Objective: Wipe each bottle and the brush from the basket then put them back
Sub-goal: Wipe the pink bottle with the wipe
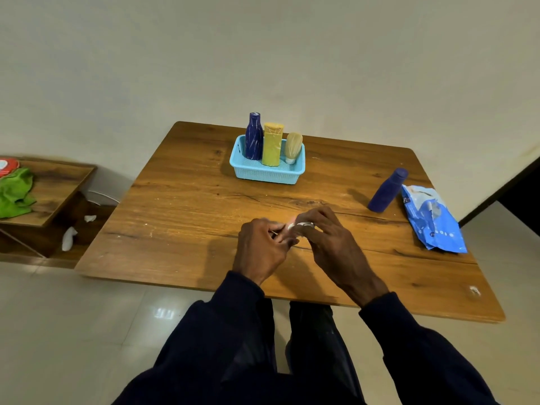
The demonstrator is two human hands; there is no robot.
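My left hand (pixel 263 244) and right hand (pixel 330 238) pinch a white wipe (pixel 301 225) in their fingers (pixel 314 217), nearer me than the basket (pixel 267 174) holding the blue bottle (pixel 253 137), yellow bottle (pixel 272 147) and brush (pixel 293 147); the purple bottle (pixel 385 192) stands to its right.

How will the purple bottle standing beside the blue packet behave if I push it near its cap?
The purple bottle is tall on a narrow base, so it would probably tip. Its round body would then likely roll on the table.

Wooden table (pixel 187 200): blue basket (pixel 267 173), purple bottle (pixel 387 190), blue packet (pixel 432 219)
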